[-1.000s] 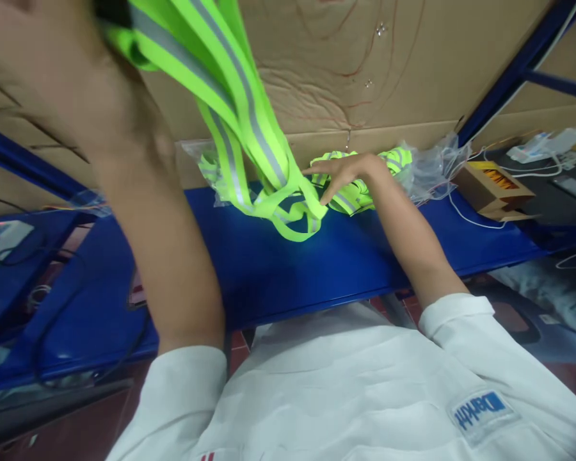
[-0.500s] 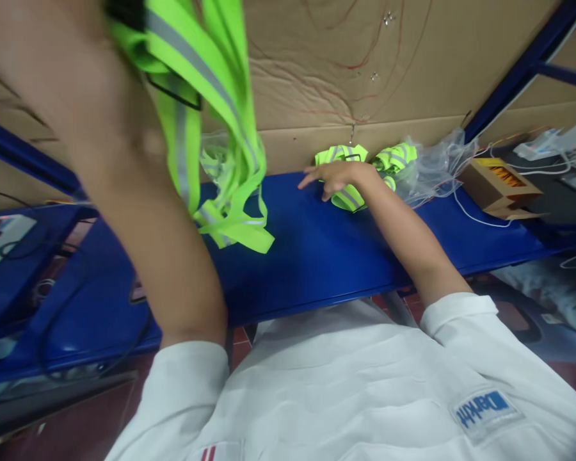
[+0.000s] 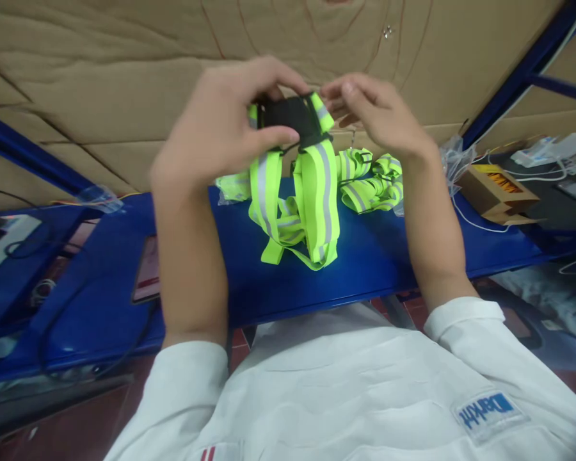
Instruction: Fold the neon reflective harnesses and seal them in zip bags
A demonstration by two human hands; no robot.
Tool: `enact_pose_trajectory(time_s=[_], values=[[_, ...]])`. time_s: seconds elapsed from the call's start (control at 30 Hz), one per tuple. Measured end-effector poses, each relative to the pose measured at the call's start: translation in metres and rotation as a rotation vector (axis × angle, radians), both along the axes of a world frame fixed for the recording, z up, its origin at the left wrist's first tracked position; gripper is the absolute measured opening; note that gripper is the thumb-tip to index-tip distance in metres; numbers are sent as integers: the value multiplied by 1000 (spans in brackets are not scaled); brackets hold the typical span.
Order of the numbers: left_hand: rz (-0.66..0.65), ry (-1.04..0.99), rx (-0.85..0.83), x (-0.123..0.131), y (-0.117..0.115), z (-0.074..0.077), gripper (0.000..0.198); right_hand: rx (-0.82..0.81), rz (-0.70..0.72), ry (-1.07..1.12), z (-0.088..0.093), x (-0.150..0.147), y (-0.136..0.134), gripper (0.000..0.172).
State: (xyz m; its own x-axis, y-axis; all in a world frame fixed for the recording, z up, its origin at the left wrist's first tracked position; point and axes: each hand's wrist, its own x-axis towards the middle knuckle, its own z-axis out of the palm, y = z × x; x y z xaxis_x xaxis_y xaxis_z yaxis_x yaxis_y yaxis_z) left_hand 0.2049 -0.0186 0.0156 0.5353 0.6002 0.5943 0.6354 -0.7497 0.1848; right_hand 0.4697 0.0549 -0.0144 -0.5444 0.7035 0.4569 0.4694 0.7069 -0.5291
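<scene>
Left hand [image 3: 211,125] is gripping a black piece [image 3: 295,115] on hi-vis reflective straps [image 3: 324,198]; right hand [image 3: 381,118] is hovering close by.
Left to right: flat device with a lit screen [image 3: 146,272] is lying on the blue table [image 3: 365,259]; left thumb and fingers are closing around the black piece, raised above the table; straps are hanging below it in loose loops, whether their ends are touching the table is unclear; right fingers are curling loosely beside the upper strap end, can't tell if touching; rolled strap bundles [image 3: 372,192] are sitting behind, cardboard box [image 3: 494,192] farther right. Risk: loose loops could be tangling or snagging on the bundles if pulled sideways; the black piece could be slipping, since probably only the left hand is supporting it.
</scene>
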Motion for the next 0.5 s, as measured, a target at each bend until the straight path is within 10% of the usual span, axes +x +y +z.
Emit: enact_pose_trajectory(time_s=[0.13,0.5], values=[[-47,19,-102,14,4,-7,45,-20,254,-38,16,-6,-32,52],[96,-2,-78,22,9,-14,38,-239,111,165,5,-7,-20,30]])
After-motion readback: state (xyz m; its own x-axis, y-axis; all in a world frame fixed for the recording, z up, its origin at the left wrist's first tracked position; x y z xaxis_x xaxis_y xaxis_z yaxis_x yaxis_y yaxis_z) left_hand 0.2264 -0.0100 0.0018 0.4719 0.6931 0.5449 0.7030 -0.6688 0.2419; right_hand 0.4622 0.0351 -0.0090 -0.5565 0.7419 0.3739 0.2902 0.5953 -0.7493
